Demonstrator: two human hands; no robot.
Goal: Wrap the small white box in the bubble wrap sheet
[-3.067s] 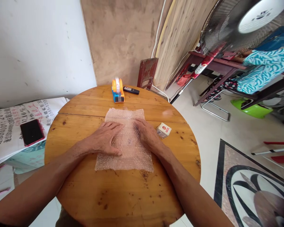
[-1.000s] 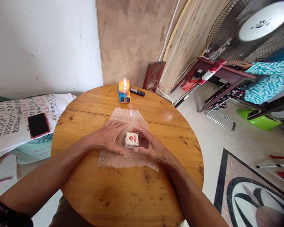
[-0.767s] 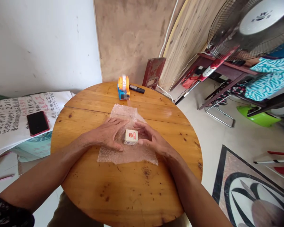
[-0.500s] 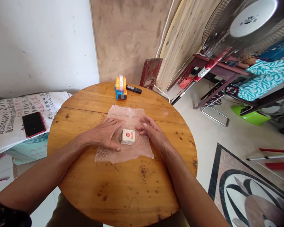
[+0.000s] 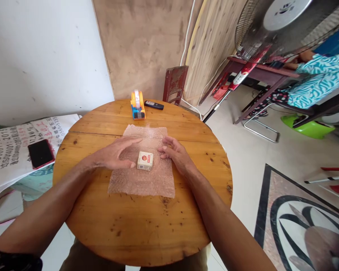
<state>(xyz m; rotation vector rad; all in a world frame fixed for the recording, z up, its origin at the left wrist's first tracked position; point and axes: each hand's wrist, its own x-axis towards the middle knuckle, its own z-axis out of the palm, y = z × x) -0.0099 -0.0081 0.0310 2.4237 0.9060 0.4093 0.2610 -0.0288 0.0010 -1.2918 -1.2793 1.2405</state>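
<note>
A small white box (image 5: 145, 161) with red print rests on a sheet of bubble wrap (image 5: 141, 184), which lies flat on the round wooden table. My left hand (image 5: 117, 152) is at the left side of the sheet, thumb and fingers spread apart, the thumb tip close beside the box. On the other side, my right hand (image 5: 176, 152) hovers at the sheet's right edge with its fingers loosely curled and apart. Neither hand holds anything.
Toward the table's far edge stand an orange and blue tape dispenser (image 5: 137, 105) and a dark marker-like object (image 5: 154, 105). A phone (image 5: 41, 154) lies on printed sacks at left. Behind are a wooden chair (image 5: 174, 84) and a fan (image 5: 285, 19); a person sits at right.
My left hand has lifted slightly off the bubble wrap, its fingers now closer together. The right hand stays beside the sheet. The view has shifted a little; the box still lies on the wrap.
</note>
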